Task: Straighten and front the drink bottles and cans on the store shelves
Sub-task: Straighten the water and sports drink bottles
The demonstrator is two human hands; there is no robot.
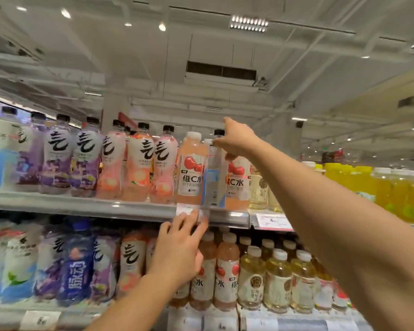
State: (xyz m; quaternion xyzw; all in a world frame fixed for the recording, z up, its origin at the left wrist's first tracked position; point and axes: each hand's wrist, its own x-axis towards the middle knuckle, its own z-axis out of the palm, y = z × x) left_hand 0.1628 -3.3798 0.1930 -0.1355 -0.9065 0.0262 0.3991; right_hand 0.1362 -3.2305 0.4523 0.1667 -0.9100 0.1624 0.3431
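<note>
On the upper shelf (81, 206) a clear bottle with a pale blue label (213, 182) stands between two pink apple-label bottles (191, 173). My right hand (237, 139) grips this clear bottle near its neck, index finger pointing up and left. My left hand (179, 249) reaches up with straight fingers and touches the shelf's front rail and price tag (187, 210) just below the bottle. Purple and pink black-capped bottles (139, 163) line the shelf to the left.
Pale yellow bottles (258, 189) and bright yellow drinks (368, 185) fill the shelf to the right. The lower shelf holds a blue bottle (78, 266), pink bottles (226, 268) and golden tea bottles (277, 280). Price tags (274, 222) hang along the rails.
</note>
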